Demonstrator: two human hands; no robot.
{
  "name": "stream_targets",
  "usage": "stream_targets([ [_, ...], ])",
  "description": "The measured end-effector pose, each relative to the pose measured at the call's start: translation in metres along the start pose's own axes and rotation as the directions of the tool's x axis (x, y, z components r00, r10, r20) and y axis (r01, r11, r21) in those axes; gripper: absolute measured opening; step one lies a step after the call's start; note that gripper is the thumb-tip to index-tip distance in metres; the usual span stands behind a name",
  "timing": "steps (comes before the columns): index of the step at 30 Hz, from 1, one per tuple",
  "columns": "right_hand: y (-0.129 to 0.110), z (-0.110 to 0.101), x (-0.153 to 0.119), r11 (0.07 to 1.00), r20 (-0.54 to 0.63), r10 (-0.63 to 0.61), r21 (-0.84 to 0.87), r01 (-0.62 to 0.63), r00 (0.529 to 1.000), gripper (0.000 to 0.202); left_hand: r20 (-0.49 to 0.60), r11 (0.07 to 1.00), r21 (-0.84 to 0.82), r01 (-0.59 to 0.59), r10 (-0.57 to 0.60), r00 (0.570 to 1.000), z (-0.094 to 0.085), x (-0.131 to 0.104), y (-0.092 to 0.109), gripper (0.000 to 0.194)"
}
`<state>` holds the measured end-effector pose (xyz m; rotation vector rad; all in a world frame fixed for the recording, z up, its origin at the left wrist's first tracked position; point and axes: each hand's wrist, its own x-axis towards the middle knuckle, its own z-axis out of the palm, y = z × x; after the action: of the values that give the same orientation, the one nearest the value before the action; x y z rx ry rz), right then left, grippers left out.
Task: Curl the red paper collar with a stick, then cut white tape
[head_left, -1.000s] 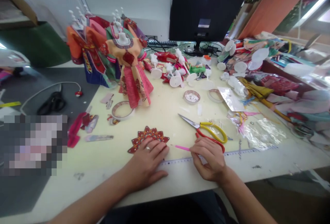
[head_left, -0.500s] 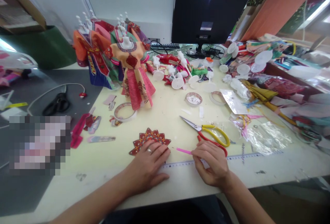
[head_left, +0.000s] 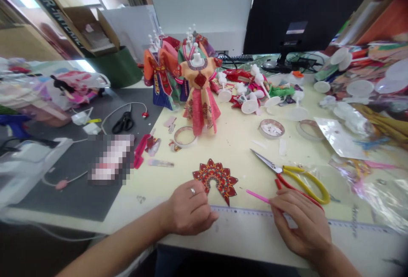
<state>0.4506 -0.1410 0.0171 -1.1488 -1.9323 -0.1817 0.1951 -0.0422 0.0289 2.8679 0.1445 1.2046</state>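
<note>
A dark red, petal-edged collar piece (head_left: pixel 218 179) with a patterned middle lies flat on the pale tabletop. My left hand (head_left: pixel 191 211), a ring on one finger, is curled closed over its lower left part. Whatever may be inside those fingers is hidden. On the right, my right hand (head_left: pixel 299 221) holds the end of a slim pink pen-like tool (head_left: pixel 257 196), its thin tip pointing left toward the collar piece. Scissors (head_left: pixel 295 177) with one yellow and one red handle lie just beyond my right hand. A ruler (head_left: pixel 255 212) runs along the table beneath both hands.
Small dresses on white stands (head_left: pixel 200 94) rise at the back. Tape rolls (head_left: pixel 271 129) lie mid-table. White doll stands (head_left: pixel 250 105) and fabric pile up behind, with clear plastic bags (head_left: pixel 379 200) at right. Black scissors (head_left: pixel 123 122) and a cable lie on a grey mat (head_left: pixel 95 204).
The view has swung left. My left hand has gone from spread flat on the collar piece to curled at its lower left, uncovering more of it. The right hand still holds the pink tool.
</note>
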Motion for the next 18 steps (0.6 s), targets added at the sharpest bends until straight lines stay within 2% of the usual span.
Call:
stream_targets([
  [9,0.004,0.0,-0.002,0.999,0.01,-0.018,-0.043,0.019,1.0,0.018,0.017,0.992,0.104,0.075,-0.077,0.997,-0.014,-0.01,-0.023,0.011],
  [18,0.007,0.0,-0.003,0.994,0.008,-0.078,-0.073,0.078,0.997,0.013,0.015,0.991,0.122,0.061,-0.063,0.998,-0.007,0.004,-0.043,0.012],
])
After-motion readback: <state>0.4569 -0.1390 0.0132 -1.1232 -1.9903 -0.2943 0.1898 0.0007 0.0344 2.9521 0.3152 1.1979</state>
